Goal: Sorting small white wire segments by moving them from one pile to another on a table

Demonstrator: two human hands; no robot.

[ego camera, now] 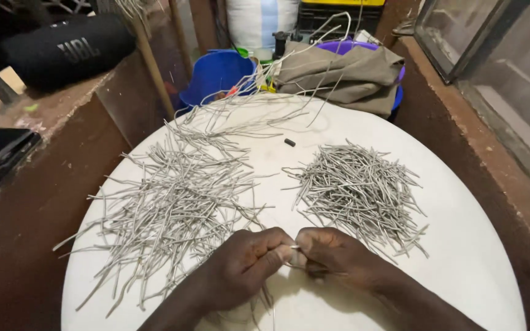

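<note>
Both hands were pinched on one short grey strip (294,247) near the table's (461,270) front edge, left hand (243,266) and right hand (334,256) touching at the fingertips. Big loose pile (173,202) sat toward the left edge, tighter pile (360,187) toward the right. A cloth (351,73) and blue bucket (216,72) sat past the far edge.

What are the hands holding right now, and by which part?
Both hands, left hand and right hand, pinch one thin grey strand between their fingertips, where the hands meet. Which part of its length is gripped cannot be told.
</note>
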